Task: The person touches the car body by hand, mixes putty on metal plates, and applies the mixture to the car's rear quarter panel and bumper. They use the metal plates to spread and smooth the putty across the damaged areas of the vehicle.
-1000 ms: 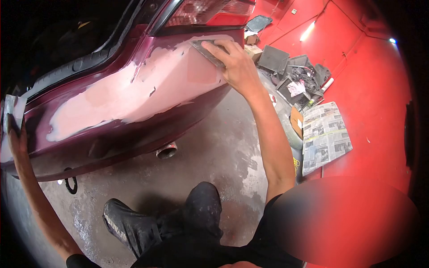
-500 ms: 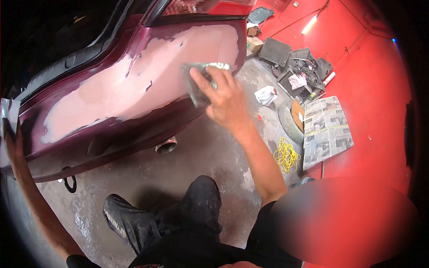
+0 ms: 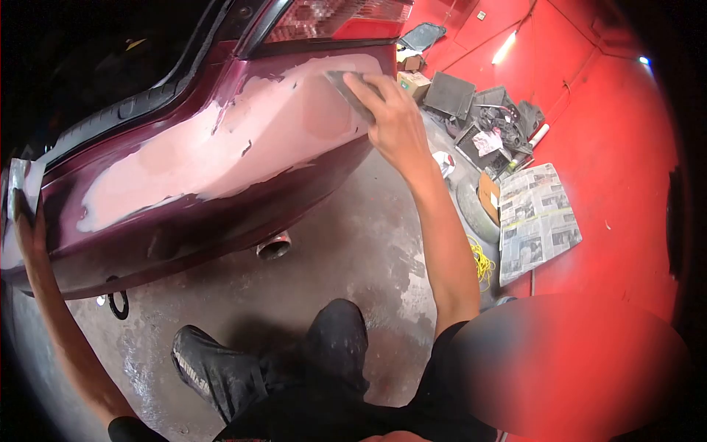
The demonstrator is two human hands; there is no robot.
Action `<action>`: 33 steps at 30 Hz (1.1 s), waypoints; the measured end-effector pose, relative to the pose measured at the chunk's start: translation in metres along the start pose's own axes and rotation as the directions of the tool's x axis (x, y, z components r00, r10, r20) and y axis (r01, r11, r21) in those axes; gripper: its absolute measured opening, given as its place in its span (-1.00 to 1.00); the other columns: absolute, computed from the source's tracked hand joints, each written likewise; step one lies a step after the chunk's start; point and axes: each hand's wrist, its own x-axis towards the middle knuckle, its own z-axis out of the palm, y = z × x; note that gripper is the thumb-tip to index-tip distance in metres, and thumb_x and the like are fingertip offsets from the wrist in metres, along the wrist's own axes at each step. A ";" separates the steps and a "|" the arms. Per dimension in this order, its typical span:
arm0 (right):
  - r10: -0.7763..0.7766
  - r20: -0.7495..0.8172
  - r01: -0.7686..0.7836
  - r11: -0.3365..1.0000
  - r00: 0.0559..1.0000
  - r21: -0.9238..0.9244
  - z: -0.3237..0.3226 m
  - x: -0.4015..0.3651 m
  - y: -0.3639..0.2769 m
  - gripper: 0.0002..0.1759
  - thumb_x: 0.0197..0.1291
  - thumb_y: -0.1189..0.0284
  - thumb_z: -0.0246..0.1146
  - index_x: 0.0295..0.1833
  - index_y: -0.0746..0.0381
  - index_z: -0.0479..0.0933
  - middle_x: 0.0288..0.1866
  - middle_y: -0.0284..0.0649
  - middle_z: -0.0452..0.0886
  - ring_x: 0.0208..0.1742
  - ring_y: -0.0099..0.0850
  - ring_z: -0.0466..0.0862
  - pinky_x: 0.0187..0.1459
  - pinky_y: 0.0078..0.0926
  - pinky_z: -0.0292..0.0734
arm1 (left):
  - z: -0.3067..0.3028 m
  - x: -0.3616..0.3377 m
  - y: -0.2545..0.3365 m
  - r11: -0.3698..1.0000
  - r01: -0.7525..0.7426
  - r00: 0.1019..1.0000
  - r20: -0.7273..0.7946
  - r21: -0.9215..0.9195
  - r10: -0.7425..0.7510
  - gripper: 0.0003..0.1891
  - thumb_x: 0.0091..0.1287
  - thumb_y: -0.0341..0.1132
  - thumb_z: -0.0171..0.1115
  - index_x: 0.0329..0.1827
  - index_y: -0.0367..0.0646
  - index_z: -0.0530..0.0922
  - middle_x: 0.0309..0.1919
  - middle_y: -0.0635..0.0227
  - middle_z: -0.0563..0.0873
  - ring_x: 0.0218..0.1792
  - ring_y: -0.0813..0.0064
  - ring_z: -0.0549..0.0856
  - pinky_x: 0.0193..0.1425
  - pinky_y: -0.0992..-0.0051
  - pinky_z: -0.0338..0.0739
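A maroon car bumper (image 3: 184, 243) with a large pink filler patch (image 3: 177, 162) spans the upper left. My right hand (image 3: 398, 121) presses a dark grey sheet of sandpaper (image 3: 350, 96) against the patch's upper right part, below the tail light (image 3: 335, 22). The fingers lie over the sheet and keep hold of it. At the far left, my left hand (image 3: 28, 228) rests on the bumper's end with its fingers stretched upward, beside a silvery-white strip (image 3: 33, 180). Small dark marks show in the filler.
An exhaust tip (image 3: 274, 247) and a black tow ring (image 3: 118, 304) stick out below the bumper. Right of it lie a tyre (image 3: 471, 210), yellow cord (image 3: 482, 264), a newspaper-covered panel (image 3: 541, 221) and dark crates (image 3: 451, 96) along the red wall (image 3: 618, 162).
My right hand has moved up and to the right across the filler with the sandpaper. The left hand stays at the bumper's end. The view has shifted slightly.
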 end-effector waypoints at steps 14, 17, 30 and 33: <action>0.005 0.115 -0.010 0.999 0.993 0.042 0.008 -0.014 -0.039 -0.12 -0.23 0.71 0.20 0.36 -0.06 0.53 0.12 -0.10 0.56 0.07 -0.10 0.58 0.02 -0.18 0.56 | -0.004 -0.005 -0.006 1.000 0.018 1.000 0.017 0.005 -0.018 -0.47 0.45 -0.34 0.17 0.45 -0.30 0.32 0.39 0.12 0.45 0.37 0.24 0.47 0.42 0.28 0.40; 0.024 0.101 -0.029 0.998 0.995 0.050 0.011 -0.038 -0.064 -0.08 -0.28 0.70 0.26 0.38 -0.03 0.50 0.11 -0.10 0.54 0.07 -0.09 0.58 -0.02 -0.16 0.56 | -0.009 -0.004 -0.009 1.000 0.026 1.000 0.013 0.007 -0.026 -0.47 0.45 -0.33 0.17 0.44 -0.30 0.33 0.38 0.12 0.45 0.36 0.24 0.48 0.41 0.27 0.41; 0.049 0.086 -0.049 0.999 0.995 0.003 -0.002 -0.093 -0.074 -0.12 -0.24 0.75 0.28 0.35 -0.01 0.55 0.17 -0.13 0.55 0.18 -0.08 0.57 0.08 -0.09 0.50 | 0.005 -0.003 0.005 0.998 0.044 0.999 0.018 -0.043 -0.044 -0.48 0.45 -0.29 0.17 0.42 -0.28 0.35 0.35 0.13 0.49 0.33 0.23 0.51 0.38 0.24 0.45; 0.065 0.007 -0.065 0.998 0.998 0.004 -0.013 -0.062 -0.038 -0.19 -0.17 0.78 0.25 0.31 0.02 0.57 0.11 -0.10 0.58 0.13 -0.06 0.60 0.09 -0.10 0.51 | 0.009 -0.003 0.008 0.997 0.044 0.999 0.009 -0.068 -0.044 -0.49 0.45 -0.29 0.18 0.41 -0.28 0.36 0.34 0.14 0.49 0.32 0.22 0.51 0.37 0.23 0.46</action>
